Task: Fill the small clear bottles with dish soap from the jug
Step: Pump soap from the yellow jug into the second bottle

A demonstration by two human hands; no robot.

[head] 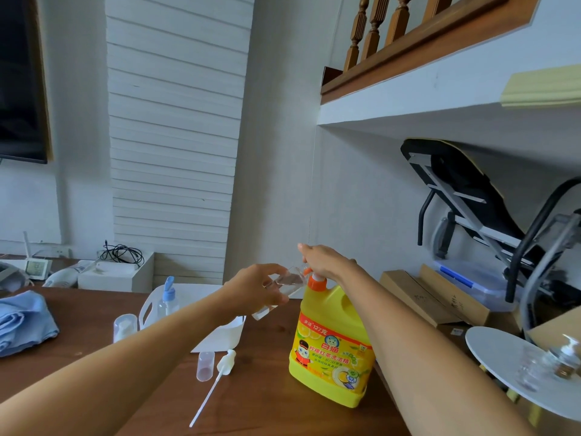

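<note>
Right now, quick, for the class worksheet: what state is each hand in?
Left hand: holding a small clear bottle, tilted.
Right hand: on top of the pump of the yellow jug; gripping or just pressing cannot be told.
</note>
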